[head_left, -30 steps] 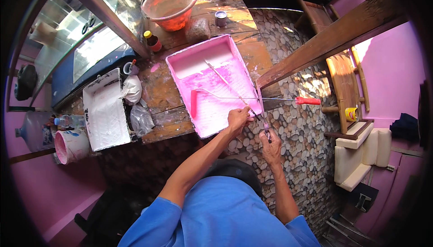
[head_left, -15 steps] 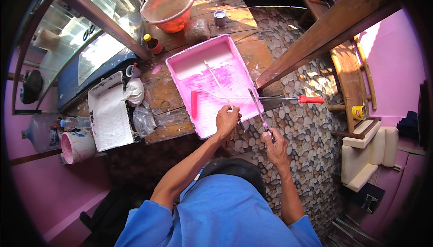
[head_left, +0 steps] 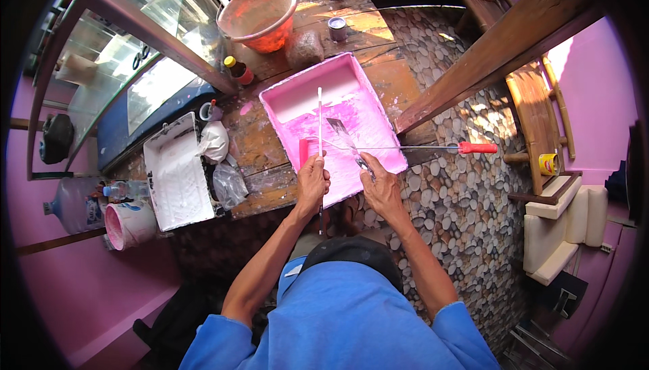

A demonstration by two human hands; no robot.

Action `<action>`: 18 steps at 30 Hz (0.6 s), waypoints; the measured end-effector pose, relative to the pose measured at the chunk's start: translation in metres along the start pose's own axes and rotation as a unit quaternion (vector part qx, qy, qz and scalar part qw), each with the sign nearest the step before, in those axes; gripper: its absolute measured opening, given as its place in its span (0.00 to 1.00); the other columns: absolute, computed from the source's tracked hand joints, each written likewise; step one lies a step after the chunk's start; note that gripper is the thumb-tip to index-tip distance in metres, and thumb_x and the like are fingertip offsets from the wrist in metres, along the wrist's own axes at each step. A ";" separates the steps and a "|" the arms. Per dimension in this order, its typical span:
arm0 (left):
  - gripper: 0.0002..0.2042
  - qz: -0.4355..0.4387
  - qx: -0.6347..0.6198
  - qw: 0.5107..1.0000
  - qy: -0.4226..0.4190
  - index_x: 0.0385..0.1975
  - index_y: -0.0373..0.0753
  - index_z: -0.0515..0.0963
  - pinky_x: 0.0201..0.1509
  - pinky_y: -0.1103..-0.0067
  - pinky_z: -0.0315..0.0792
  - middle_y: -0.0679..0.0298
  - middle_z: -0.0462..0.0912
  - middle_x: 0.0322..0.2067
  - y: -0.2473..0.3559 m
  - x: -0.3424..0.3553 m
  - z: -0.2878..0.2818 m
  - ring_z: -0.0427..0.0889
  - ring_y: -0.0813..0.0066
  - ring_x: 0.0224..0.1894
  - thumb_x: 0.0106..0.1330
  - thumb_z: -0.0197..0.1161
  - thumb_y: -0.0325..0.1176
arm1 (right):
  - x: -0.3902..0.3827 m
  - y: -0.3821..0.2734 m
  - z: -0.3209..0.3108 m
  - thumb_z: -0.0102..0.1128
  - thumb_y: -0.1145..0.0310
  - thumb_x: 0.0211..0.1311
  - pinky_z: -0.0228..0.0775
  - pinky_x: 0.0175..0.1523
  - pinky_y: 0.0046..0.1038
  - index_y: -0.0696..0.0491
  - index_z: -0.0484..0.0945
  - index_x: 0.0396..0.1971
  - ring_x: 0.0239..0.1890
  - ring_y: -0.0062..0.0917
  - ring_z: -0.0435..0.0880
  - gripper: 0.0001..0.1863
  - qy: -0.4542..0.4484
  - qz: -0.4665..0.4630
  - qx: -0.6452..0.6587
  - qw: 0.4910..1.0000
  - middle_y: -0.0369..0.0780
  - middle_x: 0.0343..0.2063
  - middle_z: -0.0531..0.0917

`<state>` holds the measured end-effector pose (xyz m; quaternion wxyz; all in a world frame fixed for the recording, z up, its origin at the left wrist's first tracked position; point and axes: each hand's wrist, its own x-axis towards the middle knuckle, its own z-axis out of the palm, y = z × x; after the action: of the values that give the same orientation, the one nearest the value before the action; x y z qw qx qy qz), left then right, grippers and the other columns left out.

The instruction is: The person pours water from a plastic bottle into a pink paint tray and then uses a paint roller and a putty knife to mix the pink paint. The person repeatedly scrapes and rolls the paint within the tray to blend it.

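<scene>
From where I stand, the pink tray (head_left: 370,101) fills the middle of the frame, pale paint at its upper end, brighter pink streaked below, its rim crusted. A roller (head_left: 303,149) lies across it, pinkish-red sleeve inside, red grip jutting out at right. Over the tray, the left hand (head_left: 312,178) has its fingers closed around a thin stick (head_left: 320,123), whitened above and dark below; the right hand (head_left: 383,187) grasps the handle of a paint-smeared scraper (head_left: 346,137), its blade near the stick. At left, a white tray (head_left: 174,132) is coated in white paint; up top sits an orange basin (head_left: 270,40), contents unclear. A pink-smeared white bucket (head_left: 137,221) tips at lower left. Smallest is a tin (head_left: 337,32), upper centre.
</scene>
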<state>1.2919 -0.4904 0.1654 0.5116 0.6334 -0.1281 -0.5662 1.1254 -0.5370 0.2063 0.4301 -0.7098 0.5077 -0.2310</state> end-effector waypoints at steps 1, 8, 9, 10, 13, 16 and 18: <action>0.17 0.011 -0.003 1.000 -0.008 0.55 0.38 0.70 0.13 0.87 0.56 0.73 0.65 0.16 -0.001 -0.004 -0.006 0.61 0.87 0.12 0.73 0.45 0.41 | 0.005 -0.002 0.007 0.48 0.67 0.61 0.70 0.49 0.42 0.55 0.69 0.55 0.43 0.50 0.79 0.21 0.002 -0.007 0.002 1.000 0.55 0.40 0.80; 0.17 0.016 0.027 1.000 -0.007 0.55 0.37 0.71 0.14 0.88 0.55 0.73 0.66 0.16 0.000 -0.021 -0.025 0.61 0.89 0.13 0.73 0.49 0.39 | 0.023 -0.014 0.039 0.47 0.69 0.60 0.70 0.46 0.44 0.58 0.69 0.53 0.39 0.52 0.80 0.21 0.007 0.003 -0.031 1.000 0.58 0.34 0.80; 0.17 0.015 0.029 0.999 -0.009 0.55 0.37 0.72 0.14 0.88 0.55 0.73 0.67 0.16 -0.003 -0.022 -0.028 0.61 0.89 0.14 0.73 0.49 0.38 | 0.025 -0.014 0.042 0.47 0.69 0.60 0.70 0.45 0.45 0.58 0.70 0.53 0.38 0.52 0.80 0.21 0.010 0.002 -0.036 0.999 0.58 0.33 0.80; 0.17 0.014 0.034 0.999 -0.008 0.55 0.37 0.72 0.15 0.88 0.55 0.73 0.66 0.16 -0.004 -0.023 -0.030 0.61 0.89 0.14 0.73 0.49 0.38 | 0.028 -0.014 0.045 0.48 0.69 0.60 0.70 0.47 0.43 0.58 0.70 0.53 0.40 0.51 0.80 0.20 0.008 0.012 -0.039 0.999 0.57 0.36 0.80; 0.17 0.011 0.039 0.999 -0.012 0.56 0.38 0.72 0.16 0.88 0.56 0.74 0.66 0.17 -0.006 -0.027 -0.036 0.61 0.89 0.15 0.72 0.50 0.38 | 0.038 -0.015 0.048 0.49 0.68 0.60 0.71 0.50 0.39 0.59 0.72 0.52 0.43 0.49 0.80 0.20 0.003 0.040 -0.049 0.998 0.55 0.42 0.80; 0.17 0.003 0.030 0.999 -0.018 0.56 0.38 0.72 0.17 0.88 0.56 0.75 0.66 0.17 -0.005 -0.027 -0.043 0.60 0.89 0.16 0.72 0.51 0.39 | 0.053 -0.016 0.050 0.49 0.68 0.59 0.71 0.50 0.39 0.59 0.73 0.50 0.42 0.49 0.81 0.20 0.007 0.045 -0.055 0.997 0.55 0.40 0.80; 0.17 -0.008 0.023 1.000 -0.018 0.56 0.38 0.72 0.17 0.88 0.56 0.75 0.66 0.18 -0.001 -0.028 -0.045 0.60 0.89 0.16 0.72 0.51 0.39 | 0.067 -0.010 0.053 0.49 0.67 0.59 0.71 0.50 0.39 0.60 0.74 0.50 0.42 0.49 0.81 0.20 0.022 0.028 -0.048 0.998 0.55 0.40 0.80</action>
<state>1.3209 -0.4461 0.1739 0.4903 0.6356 -0.1448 -0.5785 1.1965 -0.5779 0.1798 0.3909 -0.7100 0.5468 -0.2099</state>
